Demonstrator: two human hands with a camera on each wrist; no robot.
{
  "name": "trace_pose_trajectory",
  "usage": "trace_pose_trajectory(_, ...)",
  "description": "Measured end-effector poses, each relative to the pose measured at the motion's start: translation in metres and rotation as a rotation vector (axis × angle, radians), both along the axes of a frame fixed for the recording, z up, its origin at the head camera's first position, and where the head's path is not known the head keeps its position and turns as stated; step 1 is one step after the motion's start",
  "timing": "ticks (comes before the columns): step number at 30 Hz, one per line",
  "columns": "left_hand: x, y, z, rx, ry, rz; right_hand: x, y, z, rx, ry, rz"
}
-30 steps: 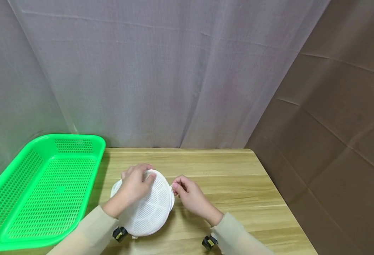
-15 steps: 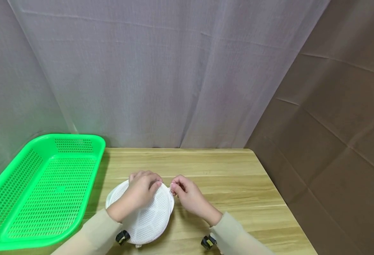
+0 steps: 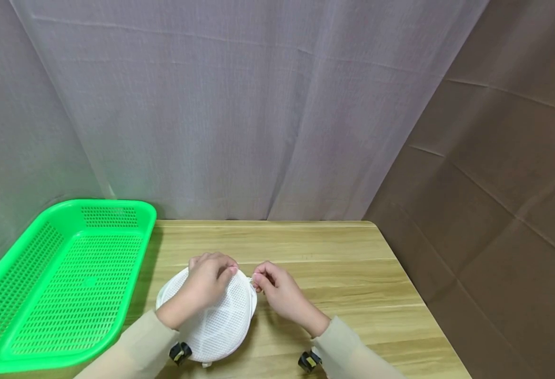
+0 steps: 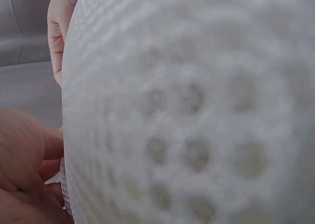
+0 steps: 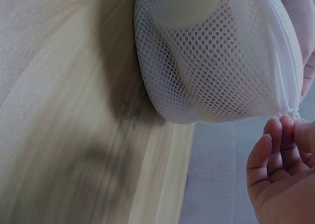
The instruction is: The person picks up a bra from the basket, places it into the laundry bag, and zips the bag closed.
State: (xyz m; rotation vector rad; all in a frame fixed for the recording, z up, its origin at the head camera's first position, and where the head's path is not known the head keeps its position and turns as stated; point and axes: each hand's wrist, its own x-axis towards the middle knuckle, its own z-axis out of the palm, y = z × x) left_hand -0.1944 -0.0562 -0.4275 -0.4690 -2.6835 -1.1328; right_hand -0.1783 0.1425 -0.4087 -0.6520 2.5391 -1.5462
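A round white mesh laundry bag (image 3: 220,326) stands at the near middle of the table, its rounded side bulging in the right wrist view. My left hand (image 3: 206,281) pinches its upper rim, thumb on the near face and fingers behind. At the bag's right edge, my right hand (image 3: 282,295) pinches a small end of the zipper (image 5: 283,66) between thumb and fingertips; the exact piece is hidden by the fingers. Through the mesh a pale rounded shape shows faintly, too unclear to name. White mesh (image 4: 197,111) fills most of the left wrist view, blurred.
A large green plastic basket (image 3: 135,284) with a slotted floor stands on the left, close to my left forearm. Grey cloth (image 3: 211,131) hangs behind the wooden table (image 3: 334,252), and brown cloth (image 3: 495,210) runs along the right side.
My left hand has shifted right along the bag's rim, closer to my right hand. The bag has tipped and slid slightly toward me. My right hand stays nearly still, pinching at its edge.
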Motion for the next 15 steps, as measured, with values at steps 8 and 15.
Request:
trace_pose_trajectory(8, -0.0025, -0.0031, -0.0009, 0.028, -0.021, 0.028, 0.0004, 0.0006, -0.0004, -0.004, -0.012, 0.001)
trace_pose_trajectory(15, -0.0055, -0.0086, -0.0005, 0.061, -0.023, 0.066, 0.0000, 0.0014, -0.0023, -0.007, -0.014, 0.005)
